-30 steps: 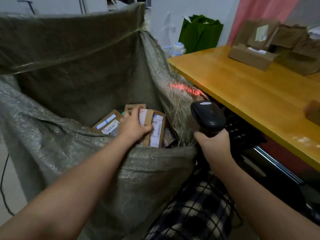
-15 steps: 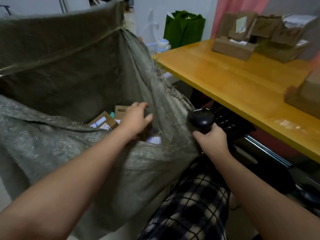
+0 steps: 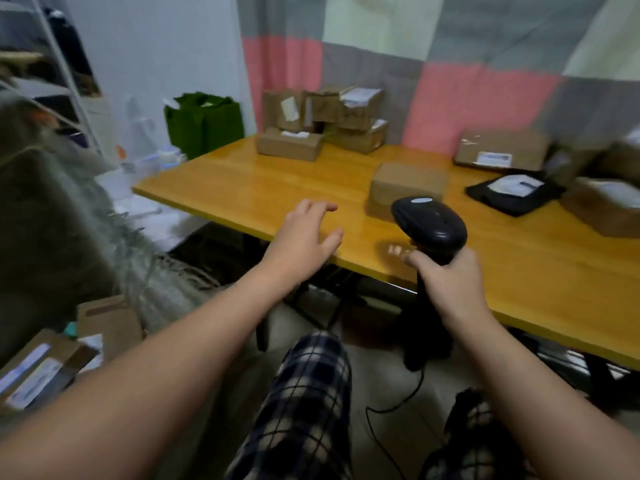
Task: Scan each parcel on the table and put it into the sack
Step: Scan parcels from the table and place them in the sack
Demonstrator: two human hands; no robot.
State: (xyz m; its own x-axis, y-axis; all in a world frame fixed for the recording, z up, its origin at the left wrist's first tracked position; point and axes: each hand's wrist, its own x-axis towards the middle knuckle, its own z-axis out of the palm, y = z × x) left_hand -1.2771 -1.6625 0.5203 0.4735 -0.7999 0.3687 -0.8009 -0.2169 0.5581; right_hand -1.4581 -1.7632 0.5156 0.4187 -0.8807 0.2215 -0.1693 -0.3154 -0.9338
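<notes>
My left hand (image 3: 304,233) hovers over the near edge of the wooden table (image 3: 263,188), fingers spread and holding nothing. My right hand (image 3: 446,282) grips the handle of a black barcode scanner (image 3: 429,223), its head pointing at the table. A plain brown parcel (image 3: 407,183) lies just beyond the scanner. A stack of several brown parcels (image 3: 325,123) stands at the table's back. More parcels, among them a black mailer (image 3: 512,192) and a flat box (image 3: 502,148), lie at the right. The grey woven sack (image 3: 62,220) hangs at the left, with parcels (image 3: 104,320) inside it.
A green bag (image 3: 204,123) stands on the floor beyond the table's left corner. A white rack (image 3: 59,64) is at the far left. The scanner's black cable (image 3: 398,400) runs down across the floor between my plaid-trousered legs (image 3: 304,403).
My left hand has let go of the parcel in the sack and swung right over the table edge. The view has turned from the sack to the table. The scanner has risen with my right hand.
</notes>
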